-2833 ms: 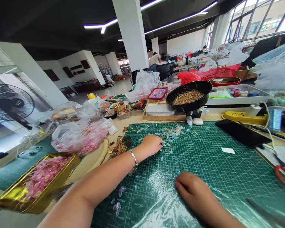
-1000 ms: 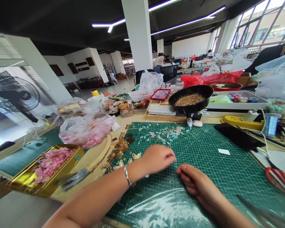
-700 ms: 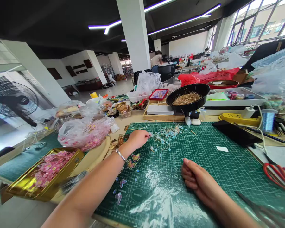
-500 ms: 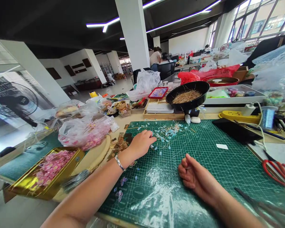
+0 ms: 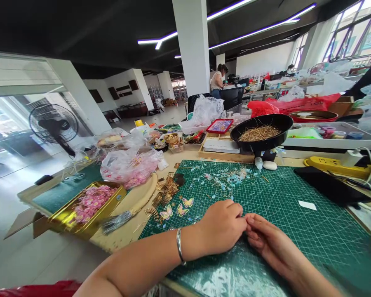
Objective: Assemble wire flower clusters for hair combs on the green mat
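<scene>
Over the green cutting mat (image 5: pixel 297 235), my left hand (image 5: pixel 224 225) and my right hand (image 5: pixel 262 237) meet, fingertips pinched close together. Whatever lies between the fingers is too small or too hidden to make out. A silver bangle (image 5: pixel 179 246) circles my left wrist. Beyond the hands, pale blue leaf-shaped pieces on thin wires (image 5: pixel 231 177) are scattered over the mat. To the left of my left hand lie several butterfly pieces (image 5: pixel 182 209) with yellowish wings, and a pile of gold hair combs (image 5: pixel 167 189).
A gold tin (image 5: pixel 120 194) of pink flowers stands at the left, near a bundle of silver wires (image 5: pixel 116 222). A black pan (image 5: pixel 235 136) of golden sticks is at the back. A black pouch-like item (image 5: pixel 321 183) and a yellow power strip (image 5: pixel 336 166) lie right.
My left hand has come back from the blue pieces and met my right hand. The camera has turned left, bringing the yellowish butterflies into view.
</scene>
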`<state>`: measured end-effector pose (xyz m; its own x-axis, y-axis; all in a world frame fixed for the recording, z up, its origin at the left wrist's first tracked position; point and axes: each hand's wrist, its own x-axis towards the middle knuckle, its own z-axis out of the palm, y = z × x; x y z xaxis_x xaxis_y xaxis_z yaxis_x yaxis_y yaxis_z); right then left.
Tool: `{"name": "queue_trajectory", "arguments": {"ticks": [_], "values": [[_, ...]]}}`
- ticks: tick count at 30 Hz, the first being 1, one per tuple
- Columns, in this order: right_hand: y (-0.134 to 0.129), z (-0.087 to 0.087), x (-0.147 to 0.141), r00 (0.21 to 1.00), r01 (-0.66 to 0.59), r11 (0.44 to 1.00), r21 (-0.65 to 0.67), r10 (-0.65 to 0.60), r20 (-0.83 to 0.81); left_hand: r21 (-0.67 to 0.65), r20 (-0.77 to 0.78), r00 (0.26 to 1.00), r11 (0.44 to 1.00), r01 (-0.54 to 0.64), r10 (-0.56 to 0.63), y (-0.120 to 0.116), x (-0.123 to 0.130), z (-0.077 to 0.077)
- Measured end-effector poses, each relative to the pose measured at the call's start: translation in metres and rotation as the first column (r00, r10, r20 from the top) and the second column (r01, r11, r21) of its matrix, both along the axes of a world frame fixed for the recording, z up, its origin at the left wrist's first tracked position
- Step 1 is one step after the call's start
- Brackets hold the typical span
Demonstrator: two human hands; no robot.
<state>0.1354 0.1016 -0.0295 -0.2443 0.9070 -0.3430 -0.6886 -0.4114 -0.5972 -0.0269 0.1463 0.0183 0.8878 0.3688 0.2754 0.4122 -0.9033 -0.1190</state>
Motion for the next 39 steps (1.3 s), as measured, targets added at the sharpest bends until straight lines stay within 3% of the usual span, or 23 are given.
{"name": "queue_trajectory", "arguments": {"ticks": [6, 11, 16, 19, 21, 24, 26, 28, 31, 33, 36, 39], "values": [[0.002, -0.006, 0.006, 0.993, -0.064, 0.998, 0.029, 0.06, 0.098, -0.099, -0.014, 0.994, 0.99, 0.105, -0.107, -0.005, -0.003, 0.007], [-0.002, -0.005, 0.002, 0.977, -0.147, 0.989, 0.016, 0.143, 0.158, -0.082, 0.076, 0.997, 0.996, 0.019, -0.012, -0.012, -0.003, 0.021], [-0.006, -0.007, -0.005, 0.979, -0.194, 0.976, -0.096, 0.2, 0.051, -0.089, -0.006, 0.988, 0.984, 0.156, -0.157, -0.011, 0.014, -0.001], [-0.007, -0.01, -0.008, 0.987, -0.135, 0.972, -0.19, 0.149, 0.061, -0.113, -0.027, 0.994, 0.988, 0.101, -0.104, -0.011, 0.027, -0.014], [-0.005, -0.011, -0.008, 0.995, -0.05, 0.97, -0.238, 0.07, 0.078, -0.194, 0.0, 0.996, 0.977, 0.091, -0.093, -0.004, 0.031, -0.009], [-0.002, -0.006, -0.005, 0.997, -0.079, 0.968, -0.24, 0.08, -0.004, -0.46, 0.106, 0.993, 0.883, 0.091, -0.047, 0.033, 0.019, 0.015], [-0.001, -0.001, -0.003, 0.991, -0.13, 0.966, -0.223, 0.119, -0.061, -0.556, 0.154, 0.944, 0.815, -0.161, 0.292, 0.076, 0.001, 0.032], [-0.001, 0.003, -0.002, 0.991, -0.131, 0.968, -0.215, 0.122, -0.053, -0.478, 0.105, 0.756, 0.7, -0.531, 0.646, 0.125, -0.021, 0.04], [-0.003, 0.004, -0.001, 0.994, -0.111, 0.976, -0.189, 0.11, -0.017, -0.416, 0.045, 0.624, 0.582, -0.698, 0.78, 0.182, -0.047, 0.031], [-0.003, 0.001, -0.001, 0.994, -0.112, 0.98, -0.164, 0.111, -0.015, -0.406, -0.002, 0.569, 0.519, -0.752, 0.823, 0.203, -0.056, 0.016], [-0.002, -0.002, 0.0, 0.995, -0.101, 0.983, -0.15, 0.097, -0.034, -0.422, -0.045, 0.513, 0.449, -0.788, 0.857, 0.218, -0.058, -0.005], [0.0, 0.0, -0.001, 0.995, -0.072, 0.987, -0.145, 0.061, -0.082, -0.473, -0.034, 0.516, 0.441, -0.763, 0.856, 0.225, -0.06, -0.014]]}}
